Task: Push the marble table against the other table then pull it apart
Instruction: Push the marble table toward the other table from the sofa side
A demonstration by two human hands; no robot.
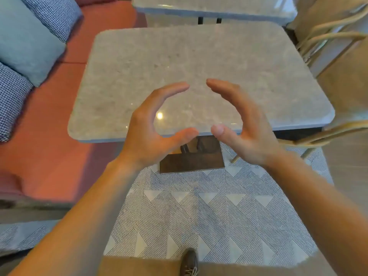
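At the left of centre the left hand (151, 126) is open and curved, fingers spread from thumb, holding nothing; the right hand (241, 124) mirrors it at the right of centre, equally open; both hover over the near edge of the marble table (189, 62), which fills the middle of the frame, its long axis running left to right; neither hand looks nearer. The other table (215, 6) lies at the upper edge, a gap between the two; so the push likely goes away from the person, toward the top of the frame.

Coral bench (65, 124), cushions (25, 42), patterned tile floor (199, 212), wooden chairs (328, 36).
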